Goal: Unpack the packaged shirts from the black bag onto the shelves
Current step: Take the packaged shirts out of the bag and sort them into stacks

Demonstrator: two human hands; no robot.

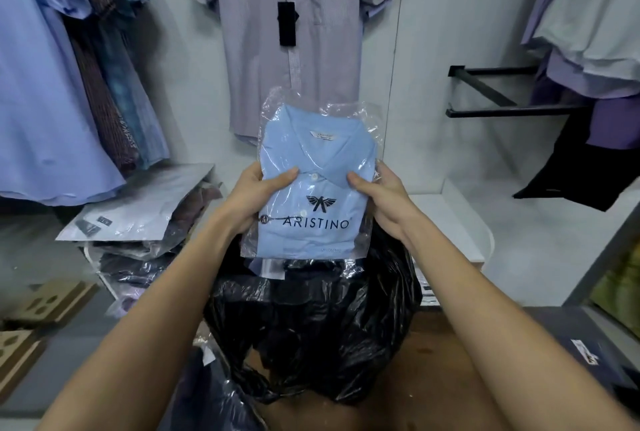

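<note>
**Packaged blue shirt held up above the black bag**

The back wall is taken up by hanging garments: a pale striped short-sleeved shirt (294,46) with a black tag (287,24) is hung at the centre, a row of blue and dark patterned shirts (65,77) is seen at the left, and pale and purple shirts (588,35) are draped over a black rail (498,112) at the right. Below, the crumpled black bag (311,330) is set on a brown surface (446,378), its mouth facing up, with dark contents seen inside. To its left a stack of packaged shirts (138,222) is piled on a low shelf, a white packet lying on top. A white shelf (450,222) is seen at the right.

The packaged blue shirt (311,188), sealed in clear plastic printed with ARISTINO, is held upright just above the bag's mouth, collar uppermost. It is gripped at its left edge by the left hand (258,193), thumb pressed on the front and fingers hidden behind. Its right edge is pinched likewise by the right hand (379,195), thumb on front.
</note>
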